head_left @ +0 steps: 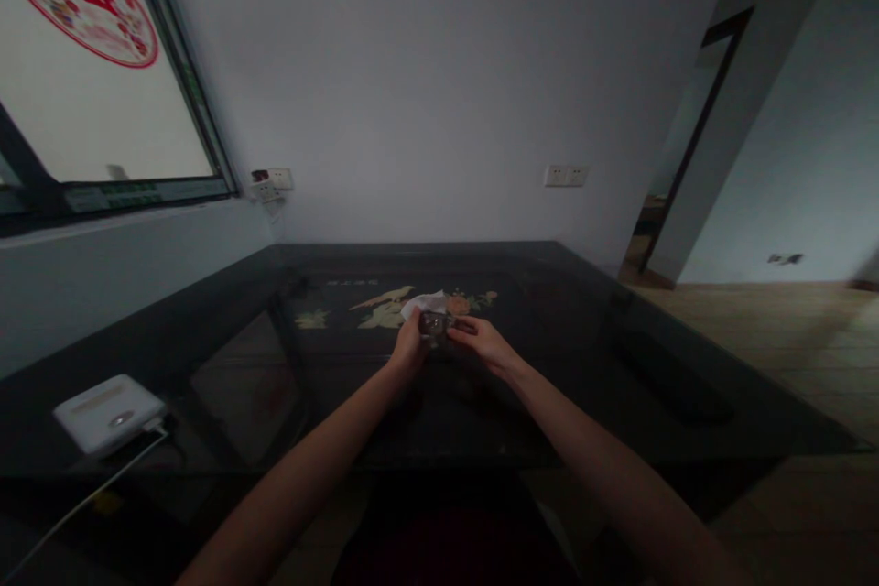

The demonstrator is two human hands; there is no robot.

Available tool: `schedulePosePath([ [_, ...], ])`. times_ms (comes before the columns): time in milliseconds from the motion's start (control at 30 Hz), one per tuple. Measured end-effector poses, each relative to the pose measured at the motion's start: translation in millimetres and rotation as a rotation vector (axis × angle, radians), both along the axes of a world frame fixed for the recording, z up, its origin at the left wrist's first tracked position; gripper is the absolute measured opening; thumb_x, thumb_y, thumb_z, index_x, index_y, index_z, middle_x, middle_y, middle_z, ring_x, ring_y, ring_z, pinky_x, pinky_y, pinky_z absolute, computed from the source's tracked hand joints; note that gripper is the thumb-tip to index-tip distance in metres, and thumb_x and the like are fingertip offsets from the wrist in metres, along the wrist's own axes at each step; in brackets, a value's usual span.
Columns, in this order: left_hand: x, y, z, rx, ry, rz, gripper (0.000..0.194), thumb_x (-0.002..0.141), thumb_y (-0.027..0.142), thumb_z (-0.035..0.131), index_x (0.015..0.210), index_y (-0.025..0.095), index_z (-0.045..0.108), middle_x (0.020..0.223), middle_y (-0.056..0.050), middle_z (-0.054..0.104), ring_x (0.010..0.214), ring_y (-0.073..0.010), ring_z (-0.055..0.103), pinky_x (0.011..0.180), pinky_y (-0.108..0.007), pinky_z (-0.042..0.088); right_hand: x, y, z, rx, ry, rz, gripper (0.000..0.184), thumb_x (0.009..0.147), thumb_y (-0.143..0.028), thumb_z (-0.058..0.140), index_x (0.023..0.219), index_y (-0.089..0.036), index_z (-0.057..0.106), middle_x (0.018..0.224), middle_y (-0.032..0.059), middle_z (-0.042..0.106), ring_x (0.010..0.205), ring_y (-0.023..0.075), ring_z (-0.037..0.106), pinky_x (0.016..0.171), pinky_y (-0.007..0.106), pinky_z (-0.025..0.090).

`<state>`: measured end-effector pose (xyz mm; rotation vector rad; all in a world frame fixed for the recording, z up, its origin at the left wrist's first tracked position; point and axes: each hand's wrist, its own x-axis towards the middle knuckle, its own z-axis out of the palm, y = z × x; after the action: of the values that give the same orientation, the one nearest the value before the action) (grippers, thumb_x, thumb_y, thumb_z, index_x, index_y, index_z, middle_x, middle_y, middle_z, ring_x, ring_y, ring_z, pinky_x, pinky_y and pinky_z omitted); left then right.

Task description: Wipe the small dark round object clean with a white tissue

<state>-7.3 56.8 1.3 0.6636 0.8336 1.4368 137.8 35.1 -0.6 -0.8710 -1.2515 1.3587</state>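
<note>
Over the middle of the dark glossy table, my left hand is closed around the left side of a small dark object with a shiny face. Its exact kind is too small and dim to make out. From the other side, my right hand pinches at the object's right end with thumb and fingers. A crumpled white tissue or cloth shows just behind the object, close to the left fingers. Whether the left hand also grips this white piece cannot be seen.
The dark table bears a printed bird and flowers. At its left lies a white box with a cable running off the front edge. A dark elongated shape is at the right. Behind stands a wall with sockets.
</note>
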Motion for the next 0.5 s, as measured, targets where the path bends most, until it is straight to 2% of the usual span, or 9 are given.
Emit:
schedulePosePath([
  [100,0,0,9.0,-0.048,-0.146,-0.013,0.021,0.093,0.024,0.045,0.082,0.014,0.060,0.068,-0.001,0.064,0.058,-0.0106,0.060,0.060,-0.020,0.048,3,2,1.1,-0.018,0.007,-0.071,0.047,0.051,-0.036,0.087,0.090,-0.015,0.071,0.089,0.0058,0.073,0.079,0.0189,0.067,0.086,0.037,0.050],
  [200,-1,-1,13.5,-0.091,-0.221,-0.075,0.026,0.095,0.022,0.041,0.079,0.013,0.058,0.069,-0.002,0.065,0.059,-0.0111,0.060,0.062,-0.021,0.049,3,2,1.3,-0.040,0.031,-0.107,0.047,0.048,-0.034,0.089,0.088,-0.015,0.071,0.085,0.0049,0.073,0.075,0.0181,0.067,0.082,0.035,0.052],
  [333,-2,-4,15.2,-0.109,-0.232,-0.169,0.032,0.096,0.024,0.039,0.075,0.012,0.060,0.068,-0.004,0.065,0.060,-0.0134,0.061,0.066,-0.025,0.050,-3,-2,1.6,-0.045,0.092,0.019,0.046,0.051,-0.038,0.087,0.088,-0.015,0.071,0.089,0.0061,0.073,0.080,0.0186,0.067,0.083,0.034,0.052],
  [500,-1,-3,16.0,-0.052,-0.210,-0.118,0.031,0.096,0.022,0.040,0.077,0.012,0.062,0.067,-0.003,0.066,0.061,-0.0119,0.061,0.065,-0.022,0.050,-7,-5,1.9,-0.053,0.157,0.122,0.044,0.055,-0.036,0.086,0.090,-0.016,0.071,0.090,0.0050,0.073,0.081,0.0174,0.067,0.086,0.034,0.051],
])
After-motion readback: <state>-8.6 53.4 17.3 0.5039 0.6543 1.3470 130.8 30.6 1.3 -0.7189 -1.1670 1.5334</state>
